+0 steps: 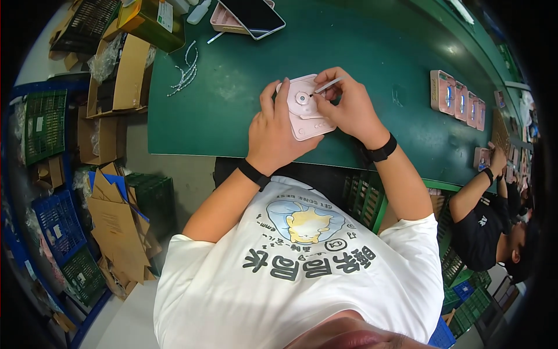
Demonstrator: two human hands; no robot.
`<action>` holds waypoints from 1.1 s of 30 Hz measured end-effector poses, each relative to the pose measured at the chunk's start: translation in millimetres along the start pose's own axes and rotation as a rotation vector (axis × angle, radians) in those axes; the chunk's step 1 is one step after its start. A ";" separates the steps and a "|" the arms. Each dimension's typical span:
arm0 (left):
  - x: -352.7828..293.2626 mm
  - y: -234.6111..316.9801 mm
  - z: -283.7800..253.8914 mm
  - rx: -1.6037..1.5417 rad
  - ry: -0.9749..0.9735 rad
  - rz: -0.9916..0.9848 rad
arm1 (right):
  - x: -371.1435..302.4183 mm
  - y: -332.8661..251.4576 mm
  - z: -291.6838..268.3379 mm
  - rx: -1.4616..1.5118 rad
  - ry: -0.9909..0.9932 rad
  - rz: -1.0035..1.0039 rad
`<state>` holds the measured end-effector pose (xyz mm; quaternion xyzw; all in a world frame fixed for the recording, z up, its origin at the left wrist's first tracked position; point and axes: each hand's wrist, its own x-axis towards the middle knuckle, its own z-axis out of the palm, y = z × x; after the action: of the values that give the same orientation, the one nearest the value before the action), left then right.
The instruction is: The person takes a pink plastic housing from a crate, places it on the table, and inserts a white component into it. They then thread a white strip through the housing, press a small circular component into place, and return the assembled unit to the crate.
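Note:
My left hand [270, 131] is closed around the left and near edges of a pale pink plastic housing [305, 129] with rounded corners, held just above the table near its front edge. A round ring with a small dark centre sits in its upper part, and small holes or buttons show lower down. In my right hand [354, 110] a thin whitish stick [332, 85] is pinched between thumb and fingers. Its dark lower end meets the housing beside the ring. My right fingers cover the housing's right edge.
On the green table [232, 125] lie white wires [186, 77], a phone [256, 17] on a pink housing [225, 22], and a yellow tin [152, 26]. Several pink housings [444, 96] line the right side, near a co-worker's arm [471, 195]. Cardboard boxes [119, 221] stand at left.

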<state>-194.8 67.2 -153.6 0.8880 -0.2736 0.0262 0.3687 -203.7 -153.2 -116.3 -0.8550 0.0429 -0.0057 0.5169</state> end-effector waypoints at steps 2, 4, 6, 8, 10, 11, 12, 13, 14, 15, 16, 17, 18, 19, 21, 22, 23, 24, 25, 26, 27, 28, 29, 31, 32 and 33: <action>1.5 0.6 0.7 0.002 0.003 0.004 | 0.1 -0.4 3.6 -0.035 0.005 -0.048; 1.1 1.4 1.1 0.000 0.003 0.009 | -0.4 -1.0 7.0 -0.106 0.015 -0.147; 0.6 1.1 0.2 0.013 0.016 0.003 | -1.4 -2.6 5.5 -0.135 0.009 -0.177; 0.5 0.9 -0.2 0.019 0.023 0.001 | -2.5 -4.0 4.0 -0.192 -0.008 -0.237; 1.1 0.2 -0.2 -0.005 0.001 -0.009 | -3.2 -2.8 3.2 -0.193 -0.004 -0.238; 1.2 -0.1 -0.4 -0.016 -0.010 -0.014 | -3.3 -1.7 2.9 -0.193 0.000 -0.240; 1.2 -0.4 -0.6 -0.017 -0.010 -0.015 | -3.3 -0.5 2.5 -0.192 0.003 -0.241; 1.3 -0.7 -0.7 -0.015 -0.012 -0.014 | -2.7 0.8 2.0 -0.192 0.002 -0.241; 1.3 -1.1 -0.9 -0.013 -0.014 -0.014 | -1.5 2.5 1.3 -0.148 0.004 -0.233; 1.0 -1.1 -0.7 -0.012 -0.016 -0.014 | -0.2 4.4 0.6 -0.103 0.005 -0.224; 0.8 -0.8 -0.7 -0.012 -0.016 -0.015 | 0.6 6.1 0.0 -0.058 0.006 -0.216; 0.7 -0.3 -0.6 -0.007 -0.003 -0.011 | 1.1 7.5 -0.6 -0.058 0.005 -0.215; 0.6 0.3 -0.6 -0.001 0.009 -0.006 | 1.5 8.9 -1.2 -0.026 -0.005 -0.194; 0.6 0.5 -0.4 0.004 0.022 -0.002 | 1.8 10.1 -1.6 0.006 -0.015 -0.172; 0.9 -0.3 0.7 0.007 0.024 0.006 | 1.8 10.5 -1.5 0.038 -0.024 -0.150; 1.3 -0.7 1.4 0.010 0.027 0.015 | 2.0 9.9 -0.9 0.024 -0.026 -0.166; 1.5 -0.9 1.7 0.012 0.030 0.023 | 2.3 9.1 -0.1 0.010 -0.028 -0.181; 1.5 -0.6 1.2 0.012 0.029 0.024 | 2.4 8.4 0.5 -0.004 -0.029 -0.197; 1.4 0.3 0.0 0.009 0.017 0.005 | 2.2 8.0 1.3 -0.004 -0.029 -0.197; 1.2 1.0 -1.2 0.007 0.006 -0.015 | 1.5 7.5 2.3 -0.001 -0.024 -0.191; 1.0 1.3 -1.9 0.005 -0.006 -0.036 | 0.9 7.0 3.3 0.003 -0.020 -0.186; 0.7 1.2 -1.6 0.005 -0.005 -0.037 | 0.7 6.7 4.0 0.007 -0.017 -0.181; 0.2 0.9 -0.8 -0.001 -0.006 -0.032 | 0.4 7.4 2.0 0.007 -0.018 -0.182; -0.1 0.1 -0.6 -0.009 -0.004 -0.024 | -0.1 10.4 -6.0 -0.009 -0.055 -0.167; 0.1 -0.2 -0.7 -0.007 -0.002 -0.027 | 0.2 10.9 -7.1 -0.017 -0.073 -0.160; 0.7 -0.6 -0.6 -0.009 0.001 -0.021 | 0.8 10.6 -5.9 -0.016 -0.077 -0.161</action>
<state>-193.8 67.7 -153.3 0.8891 -0.2642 0.0218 0.3732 -203.9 -163.4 -123.0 -0.8594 -0.0458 -0.0142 0.5091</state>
